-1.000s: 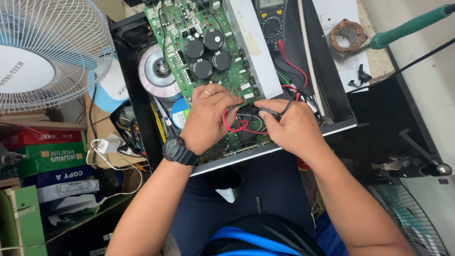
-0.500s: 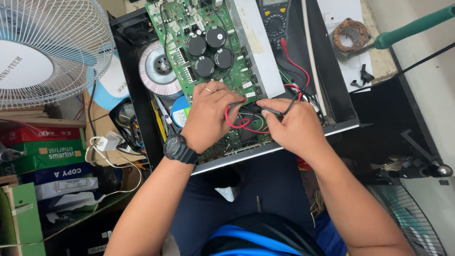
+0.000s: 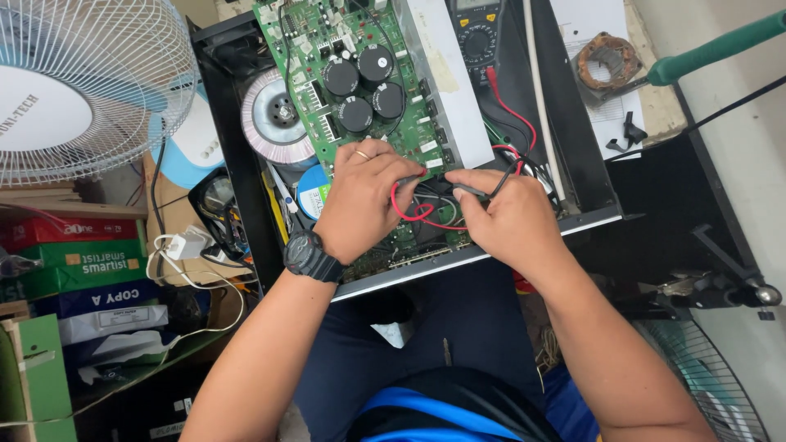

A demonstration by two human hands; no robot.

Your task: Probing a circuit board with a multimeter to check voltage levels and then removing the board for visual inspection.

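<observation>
Mid-frame, over the lower end of the green circuit board (image 3: 344, 61), both my hands are down on the work. Left hand (image 3: 364, 200) is curled nearly shut, fingers pinching the red test probe (image 3: 407, 182), its red lead (image 3: 405, 209) looping under my palm. Right hand (image 3: 512, 217) is closed the same way, thumb & forefinger gripping the black test probe (image 3: 475, 190). Both tips point at the board's bottom edge, close together; can't tell exactly which pads they touch, hidden by my fingers.

Multimeter (image 3: 479, 33) sits at top center-right, leads running up to it, display cut off by the frame edge, so no reading visible.

Progress, as I judge it: chassis (image 3: 589, 164) is open, board exposed, meter hooked up, probes placed, so I'm mid-measurement. Four black capacitors (image 3: 364, 82) and toroidal transformer (image 3: 274, 119) upper left look untouched. Soldering iron (image 3: 712, 49) w/ green handle lies idle upper right; no rework begun, cover not back on.
</observation>
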